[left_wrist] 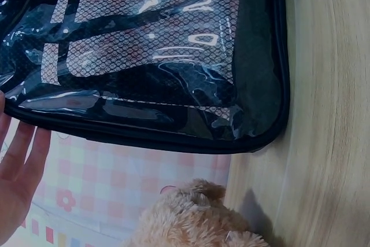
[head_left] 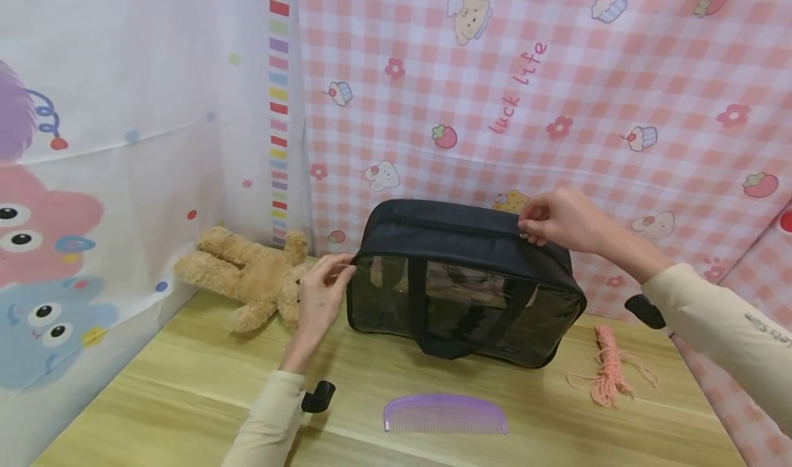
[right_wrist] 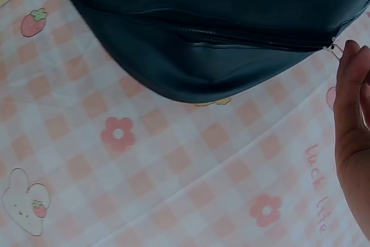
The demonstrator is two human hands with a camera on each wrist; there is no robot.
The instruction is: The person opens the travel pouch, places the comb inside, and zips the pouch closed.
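Glossy plastic bag panel point(head_left: 464, 305), metal zip pull point(right_wrist: 332, 48), fluffy plush bear point(head_left: 262, 279), wood-grain table point(head_left: 359, 377)

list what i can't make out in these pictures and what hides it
Head view: part of the teddy bear's head, behind the left hand.
Head view: lettering on the right sleeve, too blurred to read.
Right wrist view: much of the black bag, cut off by the top edge.

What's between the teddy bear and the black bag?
In the head view, the left hand lies between the teddy bear and the black bag, partly hiding the bear's head.
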